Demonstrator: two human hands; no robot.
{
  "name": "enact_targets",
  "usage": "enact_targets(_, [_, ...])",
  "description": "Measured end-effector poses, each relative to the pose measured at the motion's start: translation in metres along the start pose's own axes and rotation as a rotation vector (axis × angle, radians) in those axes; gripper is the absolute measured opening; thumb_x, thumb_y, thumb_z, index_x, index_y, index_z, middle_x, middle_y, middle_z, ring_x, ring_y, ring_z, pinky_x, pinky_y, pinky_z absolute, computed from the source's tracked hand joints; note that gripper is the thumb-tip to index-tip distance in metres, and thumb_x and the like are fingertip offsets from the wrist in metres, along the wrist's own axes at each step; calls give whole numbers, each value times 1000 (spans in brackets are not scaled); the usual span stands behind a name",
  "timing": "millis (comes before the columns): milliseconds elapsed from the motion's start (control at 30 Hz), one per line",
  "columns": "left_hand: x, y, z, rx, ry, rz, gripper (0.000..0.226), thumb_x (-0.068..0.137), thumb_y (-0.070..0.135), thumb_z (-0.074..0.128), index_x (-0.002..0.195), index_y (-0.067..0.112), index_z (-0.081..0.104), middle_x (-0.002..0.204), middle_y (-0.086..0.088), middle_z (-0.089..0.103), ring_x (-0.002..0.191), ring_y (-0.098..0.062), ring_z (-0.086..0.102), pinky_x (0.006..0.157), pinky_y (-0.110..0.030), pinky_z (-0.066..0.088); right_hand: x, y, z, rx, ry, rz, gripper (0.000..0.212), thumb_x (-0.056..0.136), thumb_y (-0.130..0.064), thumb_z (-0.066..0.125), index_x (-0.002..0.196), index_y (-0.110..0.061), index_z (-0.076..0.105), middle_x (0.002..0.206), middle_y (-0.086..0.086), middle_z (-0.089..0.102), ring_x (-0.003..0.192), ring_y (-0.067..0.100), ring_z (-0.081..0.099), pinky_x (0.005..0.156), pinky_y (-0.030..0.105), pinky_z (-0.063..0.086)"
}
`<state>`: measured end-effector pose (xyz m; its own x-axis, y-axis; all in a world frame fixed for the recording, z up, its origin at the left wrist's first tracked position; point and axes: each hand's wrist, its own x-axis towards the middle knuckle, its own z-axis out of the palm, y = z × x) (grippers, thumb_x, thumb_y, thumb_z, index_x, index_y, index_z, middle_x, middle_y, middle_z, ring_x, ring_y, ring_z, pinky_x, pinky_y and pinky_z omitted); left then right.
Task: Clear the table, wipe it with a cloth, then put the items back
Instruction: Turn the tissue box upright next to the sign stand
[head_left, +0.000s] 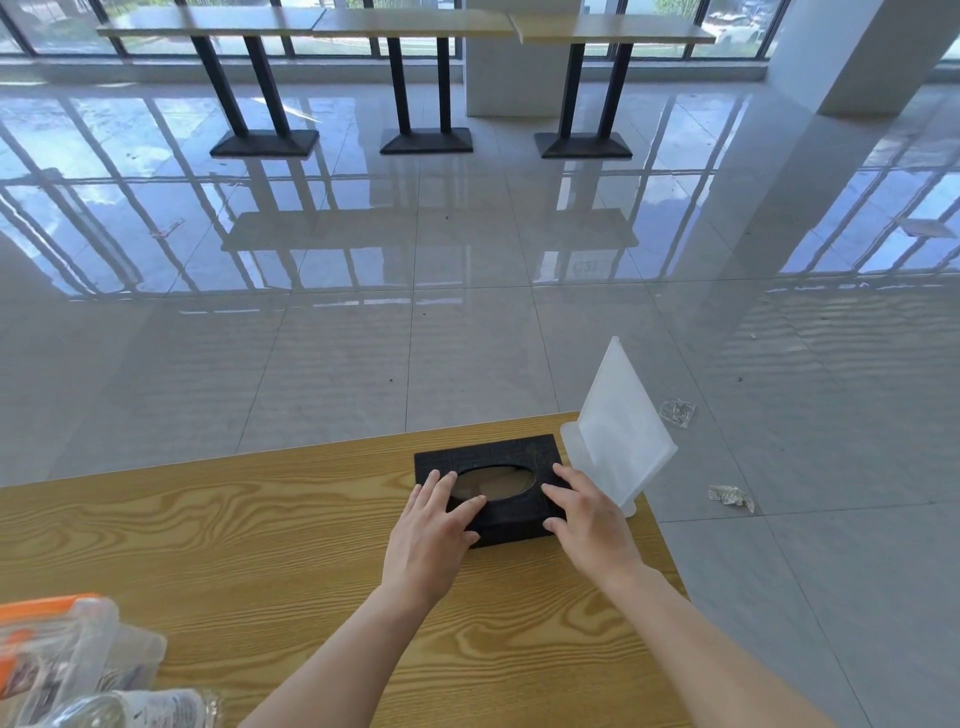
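Observation:
A black tissue box (496, 457) with an oval opening lies near the far right corner of the wooden table (234, 530). My left hand (431, 535) rests on its left end, fingers on the top and thumb at the near edge. My right hand (587, 514) holds its right end the same way. Both hands grip the box, which sits flat on the table. Right beside the box stands a frosted white acrylic sign holder (621, 431), tilted, at the table's right edge.
Clear plastic packets with orange trim (67, 654) lie at the table's near left corner. Crumpled wrappers (730, 496) litter the glossy tiled floor on the right. Tall tables on black pedestals (415, 83) stand far off by the windows.

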<state>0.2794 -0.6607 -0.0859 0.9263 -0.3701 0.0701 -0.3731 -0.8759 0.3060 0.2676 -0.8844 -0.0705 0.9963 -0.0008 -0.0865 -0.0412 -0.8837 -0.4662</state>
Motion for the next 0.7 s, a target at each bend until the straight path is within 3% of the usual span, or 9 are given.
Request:
enact_targets(267, [0,-2,3,3,8,0,46,87,27,73,131,30,60,149,-16,44,144,-34,30,117,-47,28,0,0,-1,-2,-18,-1,52,90,-14,68,139,-16,52,154,0,35,139,18,37,111,35,37])
enact_targets(700, [1,-4,4,-4,9,-2,47,86,24,74,130,29,61,148,-15,45,144,-34,30,118,-46,27,-4,-6,2,-19,7,24,49,90,-13,67,137,-16,53,154,2,36,139,19,38,110,34,38])
